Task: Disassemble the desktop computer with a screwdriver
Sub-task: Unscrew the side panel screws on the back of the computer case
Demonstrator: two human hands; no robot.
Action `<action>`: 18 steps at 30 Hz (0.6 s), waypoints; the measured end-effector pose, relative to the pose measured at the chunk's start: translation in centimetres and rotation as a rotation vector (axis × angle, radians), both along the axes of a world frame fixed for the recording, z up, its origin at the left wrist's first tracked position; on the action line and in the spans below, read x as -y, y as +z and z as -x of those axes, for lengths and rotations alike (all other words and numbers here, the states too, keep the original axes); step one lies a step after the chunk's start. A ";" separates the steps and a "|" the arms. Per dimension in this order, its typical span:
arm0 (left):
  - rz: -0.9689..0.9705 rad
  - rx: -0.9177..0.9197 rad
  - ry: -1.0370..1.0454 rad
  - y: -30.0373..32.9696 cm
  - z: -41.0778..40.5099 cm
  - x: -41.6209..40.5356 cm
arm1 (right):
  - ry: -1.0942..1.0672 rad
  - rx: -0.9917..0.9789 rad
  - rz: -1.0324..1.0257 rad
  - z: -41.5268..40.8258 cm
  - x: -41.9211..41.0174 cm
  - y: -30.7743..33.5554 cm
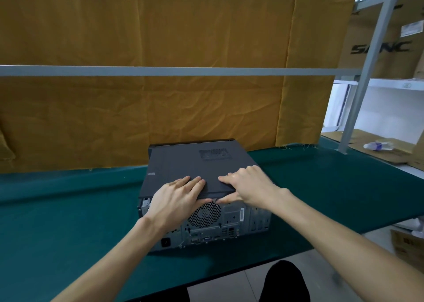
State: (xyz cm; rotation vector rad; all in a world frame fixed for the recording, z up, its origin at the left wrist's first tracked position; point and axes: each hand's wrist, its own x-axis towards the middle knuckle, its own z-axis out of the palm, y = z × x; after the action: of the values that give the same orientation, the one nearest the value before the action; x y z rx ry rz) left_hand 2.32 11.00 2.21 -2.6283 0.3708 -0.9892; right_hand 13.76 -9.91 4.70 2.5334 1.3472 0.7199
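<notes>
1. the dark grey metal desktop computer case lies flat on its side near the middle of the green cloth-covered table, its perforated rear panel with the round fan grille and ports facing the person.
2. its long axis runs away from the person toward the mustard-yellow fabric backdrop, so the front end points at the backdrop and the rear end at the viewer.
3. the flat dark cover panel faces up; its near edge seems lifted slightly off the chassis.
4. the left hand rests on the panel's near edge with fingers straight and close together, thumb tucked under the lip.
5. the right hand pinches the same edge, fingers on top, thumb beneath.
6. this two-handed hold at the rear edge probably serves to slide or lift the cover off.
7. no screwdriver is visible.
8. to the right stand grey metal shelves with cardboard boxes and a plastic bottle.
</notes>
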 end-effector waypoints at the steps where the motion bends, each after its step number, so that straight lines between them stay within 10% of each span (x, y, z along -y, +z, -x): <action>1: -0.005 -0.008 0.002 0.0 0.2 0.1 | 0.002 -0.006 0.005 0.1 0.0 0.1; 18: 0.028 -0.040 -0.019 3.1 2.2 0.0 | -0.003 0.014 -0.153 5.0 0.9 5.3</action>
State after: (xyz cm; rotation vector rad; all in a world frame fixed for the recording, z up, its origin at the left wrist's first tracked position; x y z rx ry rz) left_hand 0.10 11.00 5.31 -2.6779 0.3942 -0.9564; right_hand 8.74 -10.81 9.99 2.6407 1.3317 0.8698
